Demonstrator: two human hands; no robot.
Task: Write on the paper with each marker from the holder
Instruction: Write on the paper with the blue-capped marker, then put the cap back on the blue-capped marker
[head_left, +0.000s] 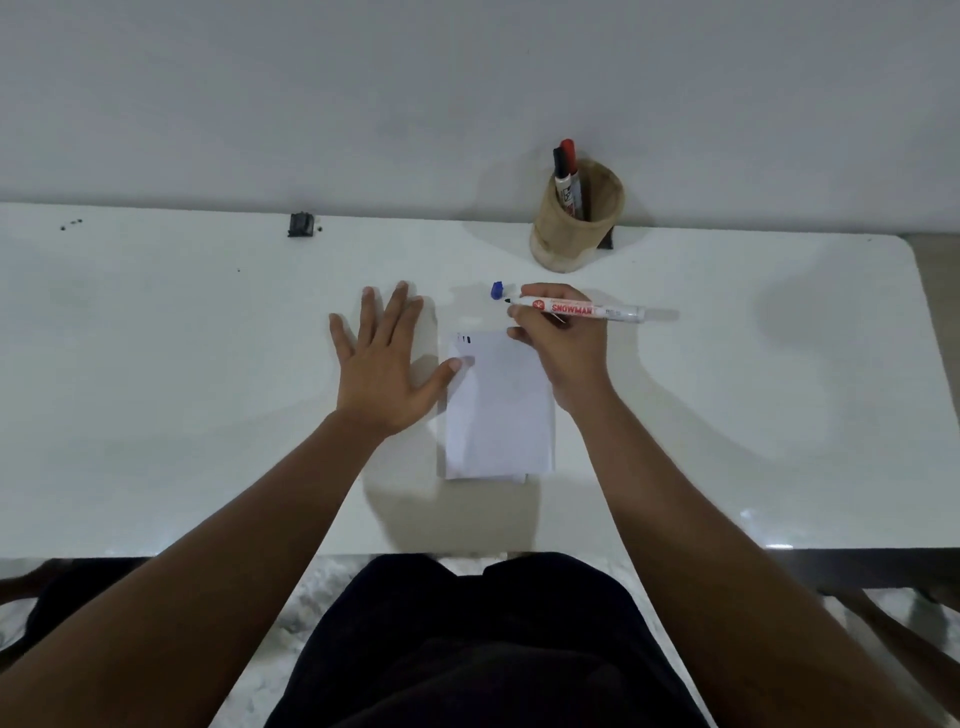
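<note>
Here, right hand (563, 343) grips uncapped marker (582, 307) above paper's (498, 415) top edge.

Right hand (558, 338) covers the paper's (498, 410) top right corner. Marks at the paper's top left are too small to read. Holder (576, 223) hides the lower bodies of the red marker (570, 166) and black marker (560, 171). Worktop (208, 338) is cut off at the left edge. Small dark object (301, 225) at the worktop's back edge can't be identified.

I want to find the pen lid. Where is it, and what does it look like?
Start at the brown cup by the wall. Come nearer along the white table to the right hand with its uncapped pen. Just left of the tip sits the lid, small and the only blue thing.
</note>
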